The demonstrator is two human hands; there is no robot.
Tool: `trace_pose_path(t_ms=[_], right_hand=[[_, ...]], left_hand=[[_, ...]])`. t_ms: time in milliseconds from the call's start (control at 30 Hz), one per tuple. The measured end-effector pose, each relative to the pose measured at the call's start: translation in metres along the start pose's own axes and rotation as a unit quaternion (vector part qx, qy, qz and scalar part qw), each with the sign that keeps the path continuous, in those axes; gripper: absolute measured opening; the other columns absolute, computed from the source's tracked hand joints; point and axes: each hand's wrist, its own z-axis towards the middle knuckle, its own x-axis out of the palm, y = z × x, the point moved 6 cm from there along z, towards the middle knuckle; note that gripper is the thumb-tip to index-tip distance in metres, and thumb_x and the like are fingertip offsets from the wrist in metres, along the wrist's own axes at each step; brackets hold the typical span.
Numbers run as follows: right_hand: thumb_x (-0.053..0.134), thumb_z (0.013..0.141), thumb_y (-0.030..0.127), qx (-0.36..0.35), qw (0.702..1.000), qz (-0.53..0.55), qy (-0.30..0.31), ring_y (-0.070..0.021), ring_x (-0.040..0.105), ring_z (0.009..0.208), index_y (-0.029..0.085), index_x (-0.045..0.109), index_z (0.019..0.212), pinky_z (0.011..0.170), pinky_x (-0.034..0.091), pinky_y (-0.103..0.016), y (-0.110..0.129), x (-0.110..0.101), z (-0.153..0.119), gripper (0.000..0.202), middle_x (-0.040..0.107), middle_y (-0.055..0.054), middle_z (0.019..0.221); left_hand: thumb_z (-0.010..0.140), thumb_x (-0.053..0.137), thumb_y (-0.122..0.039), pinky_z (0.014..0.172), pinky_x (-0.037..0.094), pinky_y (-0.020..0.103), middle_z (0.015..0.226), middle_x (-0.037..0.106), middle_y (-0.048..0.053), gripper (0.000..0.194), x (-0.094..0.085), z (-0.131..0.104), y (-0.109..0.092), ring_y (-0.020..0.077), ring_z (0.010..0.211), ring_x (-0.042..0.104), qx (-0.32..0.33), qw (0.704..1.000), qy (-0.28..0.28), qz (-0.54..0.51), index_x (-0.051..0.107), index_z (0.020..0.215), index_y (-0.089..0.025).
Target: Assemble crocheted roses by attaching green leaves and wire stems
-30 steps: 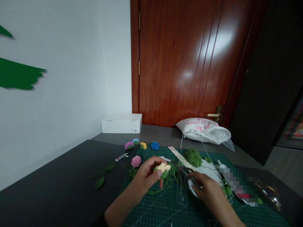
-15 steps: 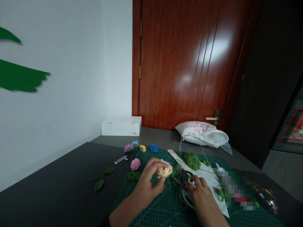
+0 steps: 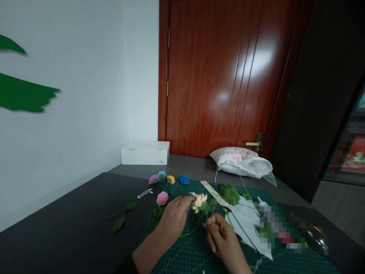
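We saw the cream flower [image 3: 199,202] turned on its side, held up over the green cutting mat [image 3: 186,258], where half a second earlier its open face had been toward us; now its green base [image 3: 204,209] showed on the right. The left hand [image 3: 174,216] pinched it by the petals with its fingertips, though we could not see where the thumb pressed. The right hand [image 3: 223,235] had come away from the dark scissors [image 3: 227,209], which lay just beyond it, partly hidden, and had moved in below the flower. Its thumb and forefinger were pressed together, the other fingers curled; whether a strand lay between them was too small for us to tell. We took the change to mean that the handling had passed from the scissors to the flower's underside, with both hands now close together there. Loose green yarn [image 3: 196,219] hung or lay below, we could not tell which, while the pink flower [image 3: 162,198] and the green yarn ball [image 3: 229,194] stayed where they had been.
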Motion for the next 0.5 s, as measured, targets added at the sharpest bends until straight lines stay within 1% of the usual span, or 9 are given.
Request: trace_pose_path(t_ms=[67,133,200,267,333,367,433,467,500], right_hand=[[0.046,0.085,0.072,-0.010,0.999,-0.016,-0.029,-0.0061,0.028,0.031,0.021,0.046,0.080,0.035,0.018,-0.018,0.003,-0.004,0.000,0.051,0.044,0.011,0.039],[0.046,0.089,0.067,-0.035,0.996,-0.053,-0.058,-0.0070,0.035,0.034,0.021,0.046,0.081,0.037,0.023,-0.018,0.011,-0.009,0.000,0.046,0.050,0.008,0.044],[0.045,0.093,0.061,-0.062,0.991,-0.087,-0.078,-0.0083,0.042,0.038,0.021,0.046,0.082,0.040,0.030,-0.018,0.020,-0.014,0.002,0.041,0.053,0.006,0.047],[0.045,0.094,0.058,-0.079,0.989,-0.094,-0.086,-0.0090,0.044,0.039,0.022,0.046,0.084,0.042,0.032,-0.019,0.028,-0.017,0.005,0.038,0.054,0.006,0.049],[0.047,0.093,0.058,-0.087,0.989,-0.079,-0.092,-0.0089,0.043,0.038,0.022,0.046,0.084,0.041,0.032,-0.019,0.035,-0.019,0.010,0.037,0.054,0.006,0.049],[0.047,0.093,0.058,-0.090,0.989,-0.069,-0.095,-0.0088,0.043,0.038,0.022,0.046,0.084,0.040,0.032,-0.018,0.038,-0.018,0.012,0.037,0.054,0.006,0.049],[0.048,0.093,0.057,-0.096,0.989,-0.050,-0.095,-0.0085,0.042,0.038,0.022,0.046,0.082,0.040,0.032,-0.018,0.039,-0.012,0.017,0.036,0.055,0.006,0.049],[0.048,0.094,0.055,-0.102,0.989,-0.042,-0.095,-0.0083,0.042,0.038,0.022,0.046,0.081,0.040,0.032,-0.018,0.038,-0.007,0.019,0.036,0.054,0.006,0.049],[0.048,0.094,0.054,-0.109,0.989,-0.037,-0.093,-0.0083,0.042,0.038,0.022,0.047,0.081,0.040,0.032,-0.018,0.035,-0.002,0.021,0.035,0.054,0.006,0.049]], left_hand=[[0.093,0.039,-0.011,0.087,0.044,0.039,0.099,0.070,0.010,0.034,-0.010,0.002,0.010,0.0265,0.095,0.063,-0.034,0.997,-0.020,0.069,0.068,0.108,-0.020],[0.095,0.036,-0.014,0.086,0.044,0.039,0.095,0.070,0.011,0.035,-0.023,0.003,0.024,0.0264,0.094,0.063,-0.096,0.985,-0.058,0.130,0.069,0.104,-0.019],[0.094,0.040,-0.013,0.085,0.044,0.039,0.091,0.068,0.011,0.031,-0.032,0.003,0.038,0.0262,0.091,0.062,-0.162,0.967,-0.053,0.190,0.071,0.096,-0.017],[0.083,0.056,-0.007,0.082,0.045,0.039,0.084,0.067,0.010,0.020,-0.034,0.003,0.046,0.0269,0.088,0.062,-0.181,0.963,-0.029,0.197,0.073,0.080,-0.017],[0.065,0.072,-0.002,0.088,0.045,0.041,0.092,0.070,0.010,0.020,-0.031,0.003,0.046,0.0303,0.098,0.061,-0.176,0.966,-0.010,0.190,0.075,0.076,-0.018],[0.060,0.075,-0.001,0.093,0.043,0.044,0.103,0.070,0.011,0.027,-0.029,0.004,0.044,0.0321,0.106,0.058,-0.168,0.970,-0.011,0.176,0.076,0.080,-0.020],[0.069,0.074,-0.010,0.101,0.039,0.046,0.116,0.068,0.012,0.022,-0.021,0.005,0.033,0.0324,0.117,0.055,-0.142,0.986,-0.033,0.087,0.077,0.089,-0.020],[0.081,0.067,-0.020,0.098,0.043,0.044,0.108,0.071,0.013,0.014,-0.014,0.005,0.027,0.0293,0.110,0.060,-0.138,0.990,-0.037,-0.016,0.077,0.091,-0.018],[0.088,0.060,-0.031,0.090,0.049,0.041,0.097,0.073,0.013,0.022,-0.004,0.005,0.022,0.0266,0.097,0.066,-0.146,0.980,-0.022,-0.133,0.076,0.094,-0.016]])
